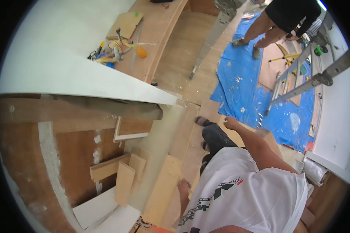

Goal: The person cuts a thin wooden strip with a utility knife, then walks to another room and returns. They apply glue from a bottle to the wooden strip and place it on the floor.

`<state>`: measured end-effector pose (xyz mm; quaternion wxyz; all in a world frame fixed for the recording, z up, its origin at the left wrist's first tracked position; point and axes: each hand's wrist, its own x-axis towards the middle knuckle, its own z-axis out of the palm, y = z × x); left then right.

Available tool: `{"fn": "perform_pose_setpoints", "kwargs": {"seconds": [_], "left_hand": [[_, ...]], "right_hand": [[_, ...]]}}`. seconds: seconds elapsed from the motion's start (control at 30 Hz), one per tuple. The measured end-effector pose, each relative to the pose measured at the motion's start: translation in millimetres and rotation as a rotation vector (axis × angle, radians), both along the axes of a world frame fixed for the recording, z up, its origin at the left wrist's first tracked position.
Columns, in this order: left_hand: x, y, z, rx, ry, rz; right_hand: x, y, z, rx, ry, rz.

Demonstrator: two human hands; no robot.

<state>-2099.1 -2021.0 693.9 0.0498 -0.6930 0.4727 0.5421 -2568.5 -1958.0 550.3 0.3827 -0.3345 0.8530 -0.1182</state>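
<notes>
My left hand [184, 185] hangs low beside my white shirt [245, 194], over the light plywood floor boards [165, 180]. Its fingers are apart and I see nothing in them. On the other side, my right hand [231, 123] hangs past my dark trousers [217, 138], fingers loosely curled in and nothing visible in them. Below it lies a pale wooden board [235, 136], with no contact I can make out. My feet [201, 121] stand on the boards between my hands.
Cut boards [125, 182] and a white panel [95, 207] lie to the left. Tools [116, 50] clutter a wooden counter [159, 35]. Ahead are stepladders [299, 73], a blue sheet [237, 77] with scraps, and a person in dark clothes [291, 15]. Wrapped plastic [314, 170] lies at right.
</notes>
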Motion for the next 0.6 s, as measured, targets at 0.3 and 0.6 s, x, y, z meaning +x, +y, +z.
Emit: {"fn": "perform_pose_setpoints", "kwargs": {"seconds": [0.3,0.6], "left_hand": [[-11.1,13.6,6.8,-0.177,0.033,-0.054],[-47.9,43.6,31.3,0.165,-0.097,0.485]], "right_hand": [[-51.8,-393.1,104.8,-0.474,-0.426,-0.049],[-68.1,-589.4,167.5,-0.801,-1.466,-0.95]]}}
